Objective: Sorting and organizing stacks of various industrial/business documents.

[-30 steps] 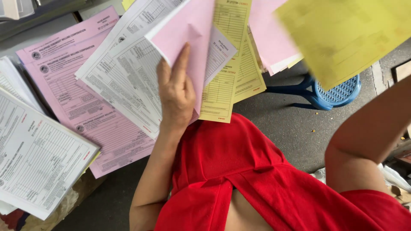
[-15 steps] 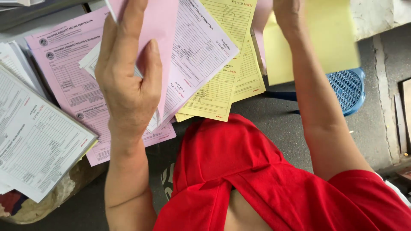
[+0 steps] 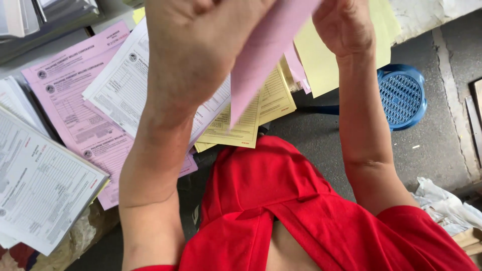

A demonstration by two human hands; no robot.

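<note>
Pink sheet, yellow forms, blue latticed stool, red garment.

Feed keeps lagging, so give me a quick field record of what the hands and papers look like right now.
left hand: raised close to the camera, gripping a pink sheet
right hand: raised, at the pink sheet's upper end, in front of a yellow sheet
desk papers: pink forms, white forms, yellow forms, overlapping
left edge: white form pad
floor: blue stool, crumpled paper
clothing: red garment
</note>
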